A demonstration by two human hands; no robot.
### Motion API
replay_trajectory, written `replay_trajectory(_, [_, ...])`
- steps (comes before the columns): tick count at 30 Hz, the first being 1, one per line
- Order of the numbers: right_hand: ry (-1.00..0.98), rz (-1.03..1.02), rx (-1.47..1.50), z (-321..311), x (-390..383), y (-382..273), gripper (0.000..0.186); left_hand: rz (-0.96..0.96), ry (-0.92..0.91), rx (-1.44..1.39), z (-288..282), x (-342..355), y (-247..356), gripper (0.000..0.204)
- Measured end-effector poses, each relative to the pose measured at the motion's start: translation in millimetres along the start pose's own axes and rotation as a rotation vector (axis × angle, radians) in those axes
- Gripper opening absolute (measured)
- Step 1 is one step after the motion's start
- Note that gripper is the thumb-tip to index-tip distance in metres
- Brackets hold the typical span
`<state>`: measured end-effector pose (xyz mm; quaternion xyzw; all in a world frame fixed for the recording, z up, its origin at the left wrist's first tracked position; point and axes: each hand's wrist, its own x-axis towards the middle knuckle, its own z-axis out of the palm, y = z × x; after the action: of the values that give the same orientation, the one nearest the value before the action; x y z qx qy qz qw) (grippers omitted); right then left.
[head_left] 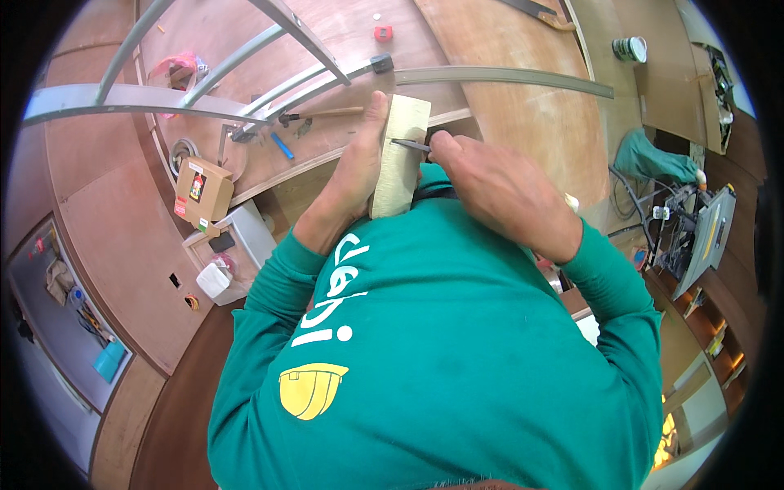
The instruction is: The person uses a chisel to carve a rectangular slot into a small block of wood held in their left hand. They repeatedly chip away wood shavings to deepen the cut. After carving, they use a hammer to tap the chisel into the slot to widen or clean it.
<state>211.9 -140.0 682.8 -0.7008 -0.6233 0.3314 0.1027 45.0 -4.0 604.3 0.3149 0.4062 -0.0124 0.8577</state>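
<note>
Fingers of the left hand [353,167] wrap the left edge of a pale wood block [400,155], thumb up along its side, holding it upright against the chest of the green shirt [441,343]. Fingers of the right hand [490,184] pinch shut on a thin dark tool [408,144], maybe a pencil or a blade, cannot tell which; its tip touches the block's face near the upper right edge. Block sits mid-frame, just above the shirt, in front of the plywood worktop [523,114]. Both forearms in green sleeves come up from below. Behind the block, a grey metal strip [506,77] curves across the worktop, with more grey metal bars [229,65] crossing at upper left. Near the bars: a hammer [318,114], a blue marker [282,145], a small red item [383,33]. Left of the hands, a brown cardboard box [202,190] stands beside a white tray [245,237]. Far left, lower down, a grey shelf [57,318] with clutter. Upper right, a round tin [630,49]. Right side, a teal cloth [653,159] and a grey saw machine [702,233], well apart from the hands.
</note>
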Motion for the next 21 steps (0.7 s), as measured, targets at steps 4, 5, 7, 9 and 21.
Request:
replay_trajectory(4, [0.087,-0.042,0.083,14.7,0.6,-0.6,0.008,0.018,0.04,0.008,2.1,-2.2,1.3,0.081])
replay_trajectory(5, [0.084,-0.036,0.087,16.5,0.9,-0.1,0.007,0.014,0.036,0.016,1.6,-1.6,1.2,0.081])
replay_trajectory(7, [0.076,-0.025,0.097,19.1,1.8,1.1,0.007,0.006,0.03,0.027,-1.2,-0.9,0.5,0.082])
replay_trajectory(9, [0.135,-0.083,0.066,20.0,4.2,2.1,0.009,0.005,0.029,0.04,-2.4,-0.5,2.0,0.083])
replay_trajectory(21, [0.118,-0.223,-0.01,14.0,11.2,13.9,0.011,0.027,0.022,0.158,-0.3,-3.0,8.7,0.083])
